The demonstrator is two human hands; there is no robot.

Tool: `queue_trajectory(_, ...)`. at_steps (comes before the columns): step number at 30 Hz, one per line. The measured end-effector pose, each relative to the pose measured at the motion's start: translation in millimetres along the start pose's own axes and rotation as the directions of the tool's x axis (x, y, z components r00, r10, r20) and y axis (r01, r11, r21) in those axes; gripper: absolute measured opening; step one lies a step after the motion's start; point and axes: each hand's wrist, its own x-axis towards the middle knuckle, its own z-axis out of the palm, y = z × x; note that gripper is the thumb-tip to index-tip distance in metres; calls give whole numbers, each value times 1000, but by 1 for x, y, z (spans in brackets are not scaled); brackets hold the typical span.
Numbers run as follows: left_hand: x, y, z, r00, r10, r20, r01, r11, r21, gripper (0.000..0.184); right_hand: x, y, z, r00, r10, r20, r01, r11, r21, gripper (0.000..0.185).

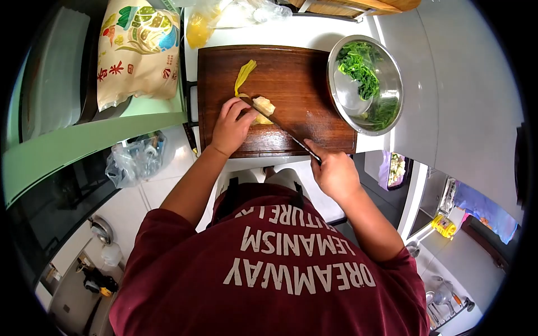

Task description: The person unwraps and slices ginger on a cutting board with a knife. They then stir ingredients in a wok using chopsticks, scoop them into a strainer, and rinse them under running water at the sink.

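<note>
My right hand (pixel 336 172) is closed around the handle of a kitchen knife (pixel 286 130). Its thin dark blade slants up and left across the wooden chopping board (pixel 305 73). My left hand (pixel 231 126) has its fingers bent down beside the blade, pressing on a pale yellow piece of food (pixel 261 120) that they partly cover. On the far side of the blade lies a pale, knobbly chunk (pixel 263 105), whose kind I cannot make out. A flat yellow strip (pixel 245 77) lies above my left fingertips.
A steel bowl (pixel 348 96) with cut leafy greens (pixel 361 70) overlaps the board's right edge. Behind the board lie plastic bags (pixel 246 14). A rice bag (pixel 140 56) stands at left on a green shelf (pixel 134 123). Another plastic bag (pixel 134 162) hangs below it.
</note>
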Motion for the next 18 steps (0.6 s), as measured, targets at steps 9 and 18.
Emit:
queue_trajectory(9,0,-4,2,998,-26,64,25,1000,5,28,14,-2,-7,982,106,155,-106,994,-9,34)
queue_trajectory(18,1,-8,5,998,-4,58,4,1000,-2,31,37,7,28,974,140,177,-146,989,24,36)
